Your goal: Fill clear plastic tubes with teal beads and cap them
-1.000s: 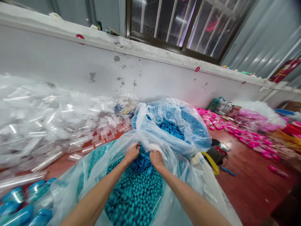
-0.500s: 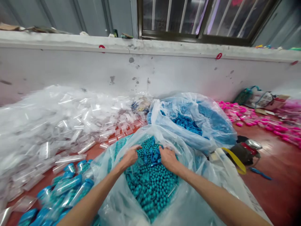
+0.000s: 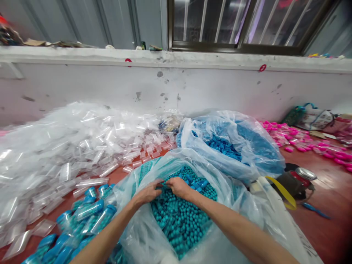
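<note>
A clear plastic bag (image 3: pixel 137 234) stands open in front of me, full of small teal beads (image 3: pixel 184 216). My left hand (image 3: pixel 148 192) is over the far left part of the beads, fingers pinched. Close beside it, almost fingertip to fingertip, is my right hand (image 3: pixel 180 187), also closed in a pinch. Whatever sits between the fingers is too small and hidden to name. Several blue plastic pieces (image 3: pixel 200 185) lie on the beads just right of my right hand.
Filled tubes with blue caps (image 3: pixel 89 211) lie at the left, before a large heap of clear tubes (image 3: pixel 68 143). Behind is another bag (image 3: pixel 264 154) with blue pieces (image 3: pixel 224 146). On the right are a lamp-like device (image 3: pixel 299 179), a blue tool (image 3: pixel 316 211) and pink pieces (image 3: pixel 297 137).
My right hand has moved left, away from the blue pieces, and now meets my left hand. The whole view has shifted slightly, with things appearing further right and lower.
</note>
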A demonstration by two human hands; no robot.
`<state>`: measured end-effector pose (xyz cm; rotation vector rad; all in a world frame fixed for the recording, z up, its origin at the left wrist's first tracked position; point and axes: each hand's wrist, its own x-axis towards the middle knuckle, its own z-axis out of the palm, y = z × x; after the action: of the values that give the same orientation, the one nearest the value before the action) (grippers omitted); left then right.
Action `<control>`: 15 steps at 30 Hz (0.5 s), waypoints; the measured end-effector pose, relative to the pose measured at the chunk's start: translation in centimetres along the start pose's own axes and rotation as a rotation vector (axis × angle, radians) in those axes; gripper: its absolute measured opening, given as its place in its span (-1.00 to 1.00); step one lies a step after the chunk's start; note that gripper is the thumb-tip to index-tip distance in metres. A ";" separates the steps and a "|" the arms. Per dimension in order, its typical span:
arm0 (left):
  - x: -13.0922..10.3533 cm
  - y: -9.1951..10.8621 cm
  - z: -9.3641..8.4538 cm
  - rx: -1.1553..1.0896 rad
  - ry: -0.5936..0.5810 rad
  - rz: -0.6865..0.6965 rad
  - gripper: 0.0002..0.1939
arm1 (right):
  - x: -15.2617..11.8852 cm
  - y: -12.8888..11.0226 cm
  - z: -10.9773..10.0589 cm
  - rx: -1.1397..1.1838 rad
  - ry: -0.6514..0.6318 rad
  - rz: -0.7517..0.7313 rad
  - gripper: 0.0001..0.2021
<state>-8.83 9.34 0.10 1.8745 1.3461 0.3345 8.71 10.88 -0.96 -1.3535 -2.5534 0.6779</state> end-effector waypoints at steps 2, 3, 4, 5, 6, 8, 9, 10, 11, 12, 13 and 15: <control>0.1 0.5 0.1 -0.023 0.037 0.017 -0.48 | 0.4 0.6 -0.5 0.087 0.024 0.021 -0.75; 0.3 0.8 0.2 -0.034 0.052 0.027 -0.52 | 0.7 0.7 -0.6 0.129 0.032 0.036 -0.77; 0.5 1.2 0.2 -0.046 0.063 0.033 -0.57 | 0.9 0.8 -0.7 0.167 0.033 0.054 -0.78; 0.8 1.4 0.3 -0.060 0.070 0.034 -0.62 | 1.1 0.8 -0.8 0.202 0.027 0.071 -0.79; 1.1 1.5 0.3 -0.076 0.075 0.028 -0.67 | 1.4 0.8 -0.8 0.235 0.019 0.087 -0.77; 1.7 1.4 0.3 -0.113 0.092 0.003 -0.74 | 2.0 0.8 -0.8 0.288 0.005 0.107 -0.73; 2.0 1.2 0.2 -0.134 0.105 -0.015 -0.75 | 2.4 0.9 -0.8 0.308 0.008 0.110 -0.72; 2.2 1.0 0.1 -0.157 0.120 -0.033 -0.76 | 2.8 1.0 -0.9 0.321 0.020 0.108 -0.71; 2.3 0.7 0.0 -0.180 0.135 -0.055 -0.78 | 3.3 1.0 -1.0 0.328 0.039 0.101 -0.71; 2.3 0.5 -0.1 -0.203 0.147 -0.079 -0.79 | 3.7 1.1 -1.1 0.331 0.063 0.091 -0.71; 2.2 0.4 -0.3 -0.226 0.155 -0.105 -0.80 | 4.1 1.1 -1.2 0.330 0.087 0.076 -0.72; 1.8 0.3 -0.5 -0.269 0.160 -0.154 -0.79 | 4.7 1.1 -1.1 0.322 0.120 0.035 -0.72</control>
<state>-8.23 11.10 0.19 1.5392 1.4631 0.5658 7.23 15.58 -0.82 -1.2877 -2.2158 0.9365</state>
